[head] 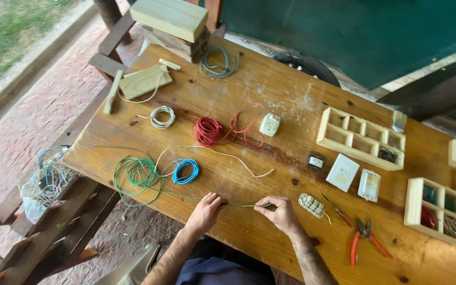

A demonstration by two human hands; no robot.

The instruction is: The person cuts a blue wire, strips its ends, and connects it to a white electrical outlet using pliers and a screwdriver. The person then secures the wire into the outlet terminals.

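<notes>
I've got the green wire [238,204] pinched taut between left hand [205,211] and right hand [279,211] at lower centre, its long axis running left-right along the wooden table [270,89] edge, with its coil [135,173] trailing off left, nearer my left hand.

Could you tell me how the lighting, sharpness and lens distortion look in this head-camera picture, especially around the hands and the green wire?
Head view: soft, even daylight, with no hard shadows or glare on the wooden table; the left hand, right hand and the green wire pinched between them look sharp, without motion blur; the wide lens bows the table edges, and detail softens slightly near the corners.
</notes>
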